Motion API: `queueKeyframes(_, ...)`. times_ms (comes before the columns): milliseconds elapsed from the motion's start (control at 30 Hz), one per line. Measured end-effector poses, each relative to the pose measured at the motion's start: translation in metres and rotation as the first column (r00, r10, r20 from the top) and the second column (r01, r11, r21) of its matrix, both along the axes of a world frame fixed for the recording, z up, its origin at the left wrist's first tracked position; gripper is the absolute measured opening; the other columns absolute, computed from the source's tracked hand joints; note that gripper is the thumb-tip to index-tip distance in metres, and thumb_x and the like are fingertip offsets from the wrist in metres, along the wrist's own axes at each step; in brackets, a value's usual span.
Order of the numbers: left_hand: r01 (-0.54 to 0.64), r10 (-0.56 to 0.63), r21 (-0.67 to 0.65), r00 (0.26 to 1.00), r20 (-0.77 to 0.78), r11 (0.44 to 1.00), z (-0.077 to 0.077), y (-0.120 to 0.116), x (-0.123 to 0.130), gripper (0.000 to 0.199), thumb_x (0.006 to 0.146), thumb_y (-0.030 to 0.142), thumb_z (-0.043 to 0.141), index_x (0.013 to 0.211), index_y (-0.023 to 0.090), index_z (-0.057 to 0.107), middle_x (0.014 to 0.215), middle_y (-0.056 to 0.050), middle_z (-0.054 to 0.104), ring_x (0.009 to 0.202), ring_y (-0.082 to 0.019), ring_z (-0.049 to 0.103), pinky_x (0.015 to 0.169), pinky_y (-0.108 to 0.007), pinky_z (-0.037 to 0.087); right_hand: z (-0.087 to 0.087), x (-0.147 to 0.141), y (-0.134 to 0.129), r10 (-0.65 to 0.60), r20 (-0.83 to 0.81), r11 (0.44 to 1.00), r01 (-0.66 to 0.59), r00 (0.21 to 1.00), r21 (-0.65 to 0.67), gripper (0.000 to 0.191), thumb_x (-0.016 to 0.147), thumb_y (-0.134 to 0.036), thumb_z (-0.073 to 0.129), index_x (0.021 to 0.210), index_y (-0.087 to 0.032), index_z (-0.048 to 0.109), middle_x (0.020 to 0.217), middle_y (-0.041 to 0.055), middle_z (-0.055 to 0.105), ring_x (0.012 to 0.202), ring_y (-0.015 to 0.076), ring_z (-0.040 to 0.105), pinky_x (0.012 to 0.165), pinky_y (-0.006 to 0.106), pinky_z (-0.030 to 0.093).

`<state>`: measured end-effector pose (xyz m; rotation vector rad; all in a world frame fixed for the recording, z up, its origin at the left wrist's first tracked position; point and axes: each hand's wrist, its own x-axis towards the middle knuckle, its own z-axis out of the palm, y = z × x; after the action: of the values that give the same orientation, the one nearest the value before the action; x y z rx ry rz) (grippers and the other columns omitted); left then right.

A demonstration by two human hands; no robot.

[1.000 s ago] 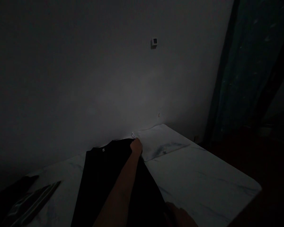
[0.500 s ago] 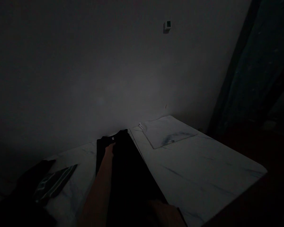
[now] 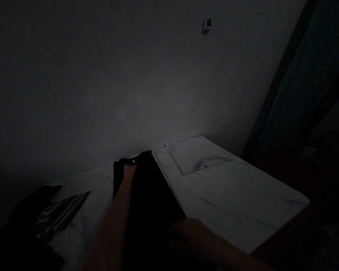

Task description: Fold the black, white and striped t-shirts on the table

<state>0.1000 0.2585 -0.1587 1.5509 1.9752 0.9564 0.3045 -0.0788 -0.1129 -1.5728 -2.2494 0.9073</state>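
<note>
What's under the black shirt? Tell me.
The black shirt lies on the white marble-patterned table; the tabletop shows on both sides of it. What lies directly beneath is covered, so it cannot be seen.

A white marble-patterned table (image 3: 228, 199) carries a black shirt (image 3: 149, 195) laid lengthwise, a folded white cloth (image 3: 197, 154) at the far end, and a dark striped garment (image 3: 60, 212) at the left.

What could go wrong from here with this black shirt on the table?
The light is dim, so creases or a crooked edge on the black shirt may be hard to see. Its lower part runs toward the near edge of the white marbled surface, so it might slip over if tugged. With the left hand near the collar and the right hand low at the shirt's side, an uneven pull could drag it askew.
</note>
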Motion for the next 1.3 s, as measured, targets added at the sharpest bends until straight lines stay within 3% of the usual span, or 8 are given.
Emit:
queueKeyframes(100, -0.039, 0.040, -0.019, 0.999, 0.036, 0.999, -0.002, -0.005, -0.003, 0.036, 0.083, 0.029, 0.074, 0.112, 0.012, 0.063, 0.106, -0.011, 0.069, 0.099, -0.024, 0.068, 0.085, -0.038, 0.056, 0.010, 0.007, 0.066, -0.088, 0.163, 0.987, 0.064, 0.983, 0.148, 0.032, 0.095, -0.030, 0.053, 0.119, -0.021, 0.071, 0.118, 0.0106, 0.073, 0.111, 0.0265, 0.067, 0.095, 0.035, 0.050)
queueKeyframes(233, -0.098, 0.092, 0.068, 0.992, 0.086, 0.993, -0.011, -0.020, -0.008, 0.031, 0.079, 0.021, 0.072, 0.108, 0.015, 0.062, 0.099, -0.012, 0.072, 0.097, -0.027, 0.070, 0.084, -0.036, 0.054, -0.021, 0.000, 0.159, -0.053, 0.281, 0.963, -0.026, 0.958, 0.270, 0.046, 0.096, -0.026, 0.051, 0.138, -0.007, 0.057, 0.144, 0.0216, 0.053, 0.136, 0.0302, 0.049, 0.111, 0.040, 0.039)
queueKeyframes(400, -0.127, 0.103, 0.191, 0.986, 0.130, 0.973, -0.023, -0.023, -0.013, 0.009, 0.087, 0.020, 0.057, 0.094, 0.019, 0.062, 0.097, -0.008, 0.072, 0.096, -0.023, 0.070, 0.085, -0.032, 0.053, -0.060, -0.020, 0.249, -0.165, 0.304, 0.926, 0.041, 0.938, 0.376, 0.054, 0.101, -0.028, 0.038, 0.150, -0.008, 0.042, 0.159, 0.0163, 0.032, 0.148, 0.0294, 0.028, 0.120, 0.045, 0.025)
queueKeyframes(600, -0.197, 0.175, 0.169, 0.975, 0.138, 0.966, -0.031, -0.012, -0.017, 0.013, 0.091, 0.021, 0.048, 0.092, 0.018, 0.060, 0.094, -0.010, 0.070, 0.089, -0.022, 0.069, 0.081, -0.032, 0.053, -0.057, -0.027, 0.324, -0.322, 0.321, 0.905, 0.190, 0.891, 0.381, 0.055, 0.101, -0.027, 0.028, 0.152, -0.009, 0.038, 0.159, 0.0161, 0.032, 0.147, 0.0304, 0.031, 0.118, 0.051, 0.025)
queueKeyframes(800, -0.069, 0.073, 0.177, 0.997, -0.017, 0.982, -0.015, -0.022, -0.019, 0.022, 0.085, 0.012, 0.050, 0.101, 0.020, 0.063, 0.108, -0.011, 0.066, 0.105, -0.025, 0.063, 0.094, -0.036, 0.048, -0.068, -0.023, 0.345, -0.398, 0.340, 0.883, 0.255, 0.852, 0.394, 0.057, 0.100, -0.027, 0.026, 0.155, -0.015, 0.033, 0.162, 0.0108, 0.029, 0.149, 0.0268, 0.026, 0.119, 0.049, 0.021)
queueKeyframes(900, 0.196, -0.197, -0.031, 0.938, -0.286, 0.980, 0.004, -0.025, -0.032, 0.030, 0.079, 0.013, 0.058, 0.104, 0.026, 0.067, 0.115, -0.008, 0.064, 0.113, -0.030, 0.059, 0.098, -0.043, 0.045, -0.072, -0.022, 0.345, -0.403, 0.347, 0.883, 0.259, 0.847, 0.392, 0.057, 0.100, -0.028, 0.027, 0.156, -0.017, 0.031, 0.163, 0.0085, 0.027, 0.149, 0.0252, 0.025, 0.120, 0.047, 0.020)
queueKeyframes(1033, 0.428, -0.502, -0.265, 0.768, -0.396, 0.864, 0.022, -0.029, -0.048, 0.056, 0.068, 0.014, 0.070, 0.119, 0.035, 0.062, 0.133, -0.002, 0.057, 0.122, -0.029, 0.053, 0.100, -0.043, 0.042, -0.073, -0.022, 0.345, -0.403, 0.349, 0.883, 0.259, 0.846, 0.392, 0.058, 0.101, -0.029, 0.027, 0.157, -0.016, 0.029, 0.163, 0.0086, 0.026, 0.149, 0.0252, 0.025, 0.120, 0.047, 0.019)
queueKeyframes(1300, 0.495, -0.556, -0.256, 0.706, -0.439, 0.831, 0.022, -0.038, -0.046, 0.043, 0.078, 0.018, 0.064, 0.117, 0.035, 0.064, 0.137, -0.004, 0.050, 0.127, -0.029, 0.047, 0.104, -0.046, 0.040, -0.075, -0.023, 0.345, -0.414, 0.335, 0.873, 0.265, 0.846, 0.411, 0.058, 0.100, -0.030, 0.026, 0.156, -0.015, 0.031, 0.162, 0.0086, 0.028, 0.149, 0.0255, 0.026, 0.119, 0.047, 0.019)
